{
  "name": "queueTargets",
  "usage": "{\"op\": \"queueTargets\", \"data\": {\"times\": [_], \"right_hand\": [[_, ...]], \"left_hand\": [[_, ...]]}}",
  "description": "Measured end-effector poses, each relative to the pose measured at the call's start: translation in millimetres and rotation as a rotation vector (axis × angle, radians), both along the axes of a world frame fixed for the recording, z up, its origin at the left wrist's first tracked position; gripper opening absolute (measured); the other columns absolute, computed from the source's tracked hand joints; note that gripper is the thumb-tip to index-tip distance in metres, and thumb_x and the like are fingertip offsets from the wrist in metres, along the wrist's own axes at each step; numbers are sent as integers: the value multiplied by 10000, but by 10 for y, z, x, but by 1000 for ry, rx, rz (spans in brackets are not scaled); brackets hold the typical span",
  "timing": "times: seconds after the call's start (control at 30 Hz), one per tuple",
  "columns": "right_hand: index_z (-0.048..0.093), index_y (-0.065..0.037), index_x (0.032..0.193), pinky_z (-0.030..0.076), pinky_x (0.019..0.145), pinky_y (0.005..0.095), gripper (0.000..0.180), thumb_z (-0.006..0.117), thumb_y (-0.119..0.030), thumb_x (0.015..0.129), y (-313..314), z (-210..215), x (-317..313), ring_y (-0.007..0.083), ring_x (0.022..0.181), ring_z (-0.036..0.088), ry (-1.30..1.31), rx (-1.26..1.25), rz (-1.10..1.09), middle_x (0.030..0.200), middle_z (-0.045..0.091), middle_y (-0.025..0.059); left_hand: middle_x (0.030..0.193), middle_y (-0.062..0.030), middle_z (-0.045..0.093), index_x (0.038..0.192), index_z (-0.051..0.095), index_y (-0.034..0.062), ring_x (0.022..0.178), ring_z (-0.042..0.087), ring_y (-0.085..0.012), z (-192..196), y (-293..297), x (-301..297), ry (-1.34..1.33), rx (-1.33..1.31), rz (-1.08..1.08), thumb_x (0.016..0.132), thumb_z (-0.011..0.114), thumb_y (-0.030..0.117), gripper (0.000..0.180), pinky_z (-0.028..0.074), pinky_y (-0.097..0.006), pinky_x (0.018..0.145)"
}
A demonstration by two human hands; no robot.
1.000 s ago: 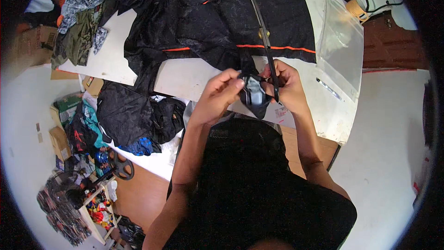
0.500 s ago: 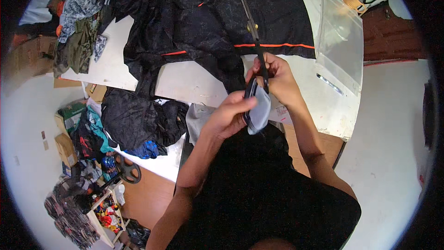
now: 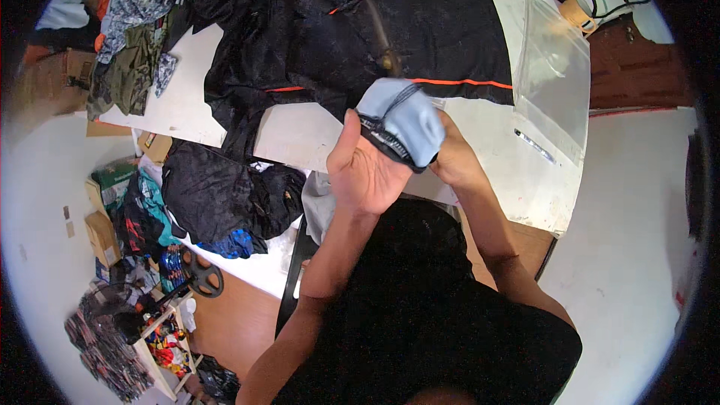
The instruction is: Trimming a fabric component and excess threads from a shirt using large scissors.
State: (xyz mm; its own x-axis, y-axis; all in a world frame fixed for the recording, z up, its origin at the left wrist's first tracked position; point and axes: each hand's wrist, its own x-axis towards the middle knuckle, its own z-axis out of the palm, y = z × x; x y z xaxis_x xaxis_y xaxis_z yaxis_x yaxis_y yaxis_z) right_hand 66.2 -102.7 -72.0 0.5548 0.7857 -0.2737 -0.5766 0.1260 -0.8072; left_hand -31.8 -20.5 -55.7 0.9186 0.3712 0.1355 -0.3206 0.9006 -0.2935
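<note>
A small light blue-grey fabric piece (image 3: pixel 409 116) with a black edge band and a thin dark cord or thread across it is spread over my left hand (image 3: pixel 367 176). The left palm is turned up, thumb raised beside the fabric, the other fingers hidden beneath it. My right hand (image 3: pixel 455 156) is at the fabric's right side, its fingers mostly covered. Beyond the cloth stick out the blurred blades of scissors (image 3: pixel 379 26), their handles hidden behind it by the right hand. Under and beyond them lies a black garment (image 3: pixel 450 37) with orange piping, flat on the white table (image 3: pixel 300 135).
A clear plastic bag (image 3: pixel 551 67) and a pen (image 3: pixel 535 145) lie at the table's right. Behind them are a tape roll (image 3: pixel 577 13) and cables. Camouflage clothes (image 3: pixel 139 26) are heaped at far left; a dark clothing pile (image 3: pixel 225 191) lies nearer. A black handwheel (image 3: pixel 204 276) stands lower left.
The fabric piece has turned from edge-on to spread flat toward me. My left hand has rolled palm-up beneath it. The scissors have swung left and are now partly behind the fabric.
</note>
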Motion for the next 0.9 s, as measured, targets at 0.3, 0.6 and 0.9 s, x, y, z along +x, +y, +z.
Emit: {"op": "queueTargets", "data": {"times": [0.3,0.6,0.9], "right_hand": [[495,-48,747,261,328,189,172,630,-116,828,-157,291,167,63,353,408,-399,-129,-288,571,553,66],[505,-36,673,289,389,197,398,796,-307,657,-424,527,200,62,415,417,-731,16,-294,539,485,3],[454,-74,616,277,430,197,443,840,-291,592,-514,511,209,48,456,392,-953,-100,-128,518,450,-26]], "left_hand": [[1234,-171,494,1260,389,-7,1152,487,-286,375,137,161,305,669,365,912,453,66,361,338,-488,1004],[1219,-152,513,1284,364,3,1122,521,-252,505,166,121,444,1024,518,924,393,-11,361,397,-512,973],[980,-27,562,1181,409,67,894,552,-82,847,179,128,477,634,497,948,441,67,234,463,-272,829]]}}
